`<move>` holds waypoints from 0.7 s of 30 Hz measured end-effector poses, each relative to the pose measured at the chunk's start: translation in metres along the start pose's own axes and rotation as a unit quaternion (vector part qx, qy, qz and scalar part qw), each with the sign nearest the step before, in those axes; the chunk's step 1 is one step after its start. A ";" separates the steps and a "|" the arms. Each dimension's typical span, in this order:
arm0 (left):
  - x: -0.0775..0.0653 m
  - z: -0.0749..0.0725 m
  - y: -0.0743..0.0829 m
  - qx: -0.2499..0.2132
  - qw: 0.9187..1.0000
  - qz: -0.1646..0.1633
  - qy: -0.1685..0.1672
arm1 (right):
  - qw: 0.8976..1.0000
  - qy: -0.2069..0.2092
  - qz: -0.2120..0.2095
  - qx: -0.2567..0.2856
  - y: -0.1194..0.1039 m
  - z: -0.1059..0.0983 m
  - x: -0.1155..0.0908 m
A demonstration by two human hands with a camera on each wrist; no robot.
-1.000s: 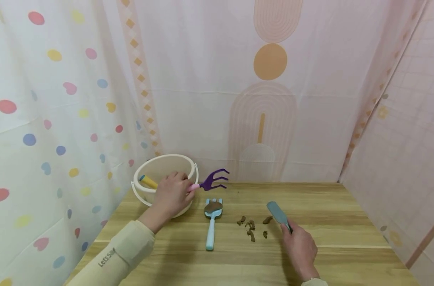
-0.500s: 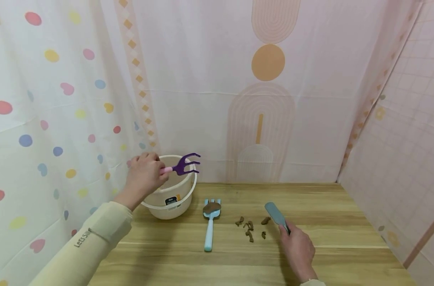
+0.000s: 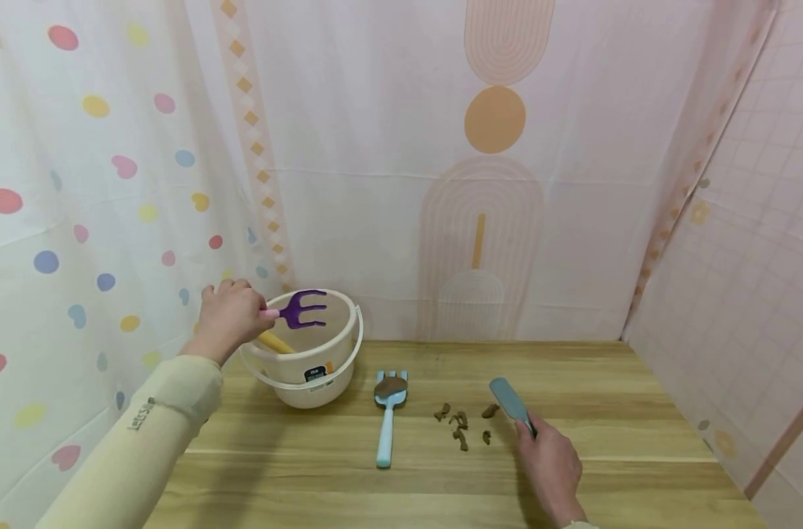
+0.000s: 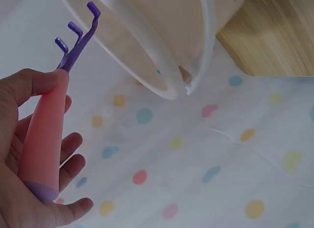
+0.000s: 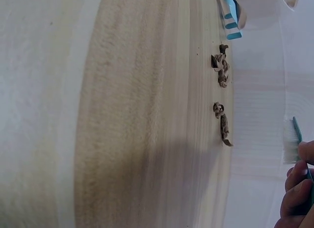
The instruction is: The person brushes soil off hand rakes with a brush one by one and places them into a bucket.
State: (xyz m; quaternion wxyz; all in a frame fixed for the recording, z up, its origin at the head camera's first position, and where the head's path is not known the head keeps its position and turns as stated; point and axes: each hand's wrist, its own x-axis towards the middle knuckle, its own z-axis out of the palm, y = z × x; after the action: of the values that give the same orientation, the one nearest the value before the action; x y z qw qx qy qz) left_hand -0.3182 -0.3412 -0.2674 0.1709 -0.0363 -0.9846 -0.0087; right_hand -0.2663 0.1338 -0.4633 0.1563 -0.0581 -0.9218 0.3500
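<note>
My left hand [image 3: 232,312] holds a small hand rake by its pink handle [image 4: 44,135], the thumb lying along it. The rake's purple tines [image 3: 302,308] are above the mouth of a cream bucket [image 3: 315,375]. In my right hand [image 3: 553,463] is a brush with a flat blue-grey back [image 3: 509,399]; its pale bristles [image 5: 291,144] show in the right wrist view. Several dry brown scraps [image 3: 461,420] lie on the table just left of the brush. Farther left rests a light blue fork [image 3: 385,437], a brown oval on its head.
A yellow handle [image 3: 275,342] leans inside the bucket, whose white carrying handle [image 3: 358,345] hangs down its front. The wooden table [image 3: 606,397] ends against a pale curtain [image 3: 375,220] at the back. A dotted curtain [image 3: 110,220] hangs at the left.
My left hand has moved left with the rake, bringing the tines from right of the bucket to over its mouth. The right hand and brush stay almost still.
</note>
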 end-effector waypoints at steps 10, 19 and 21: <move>0.006 0.011 -0.010 -0.006 0.997 -0.027 -0.076 | 1.000 -0.006 -0.003 0.001 0.000 -0.002 -0.001; 0.013 0.030 -0.001 0.036 0.994 -0.027 -0.103 | 1.000 -0.008 -0.003 -0.004 0.001 0.001 0.000; 0.015 0.035 0.000 0.038 0.992 -0.027 -0.114 | 1.000 -0.008 -0.002 -0.004 0.000 0.001 0.000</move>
State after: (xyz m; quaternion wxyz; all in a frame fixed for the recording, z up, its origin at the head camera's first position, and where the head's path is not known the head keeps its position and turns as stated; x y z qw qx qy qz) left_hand -0.3440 -0.3387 -0.2951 0.0588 -0.0044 -0.9979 0.0283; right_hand -0.2669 0.1330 -0.4640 0.1493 -0.0537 -0.9247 0.3461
